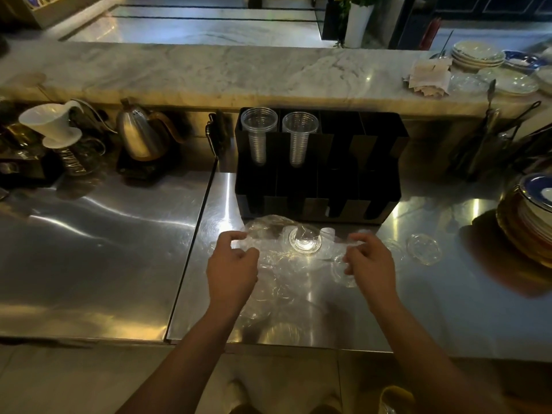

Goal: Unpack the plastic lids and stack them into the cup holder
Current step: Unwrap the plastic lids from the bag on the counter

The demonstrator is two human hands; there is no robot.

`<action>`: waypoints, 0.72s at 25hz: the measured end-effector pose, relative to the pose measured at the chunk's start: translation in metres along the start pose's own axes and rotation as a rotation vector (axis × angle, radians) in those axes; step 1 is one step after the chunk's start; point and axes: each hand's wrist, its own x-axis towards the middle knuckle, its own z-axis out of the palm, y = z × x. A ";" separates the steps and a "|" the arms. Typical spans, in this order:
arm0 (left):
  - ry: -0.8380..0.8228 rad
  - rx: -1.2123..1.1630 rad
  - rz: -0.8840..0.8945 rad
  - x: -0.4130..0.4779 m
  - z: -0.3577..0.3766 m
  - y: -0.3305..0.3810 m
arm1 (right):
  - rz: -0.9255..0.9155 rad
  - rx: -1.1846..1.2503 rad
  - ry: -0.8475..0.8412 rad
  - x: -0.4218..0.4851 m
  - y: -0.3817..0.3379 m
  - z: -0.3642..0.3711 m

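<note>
A clear plastic bag (277, 258) of lids lies crumpled on the steel counter in front of the black cup holder (318, 186). My left hand (233, 264) pinches the bag's left edge. My right hand (369, 261) grips its right edge with curled fingers. A clear lid (304, 242) shows through the bag between my hands. Two loose lids (424, 248) lie on the counter to the right. Two stacks of clear cups (258, 135) fill the holder's two left slots; its right slots look dark and empty.
A steel kettle (139, 135) and a white pour-over dripper (53, 121) stand at the back left. Stacked plates (534, 213) sit at the right edge, with tongs (490, 138) behind them. A marble ledge (209, 73) runs behind, with more plates at its right end.
</note>
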 end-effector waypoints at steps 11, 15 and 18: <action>-0.257 -0.279 0.036 0.009 -0.014 -0.007 | -0.018 0.031 -0.092 0.024 -0.020 0.005; 0.020 -0.013 -0.007 0.026 -0.045 -0.061 | 0.055 0.383 -0.114 0.011 -0.002 -0.005; 0.033 0.224 -0.182 0.045 -0.062 -0.100 | 0.375 0.720 0.043 -0.025 0.036 -0.012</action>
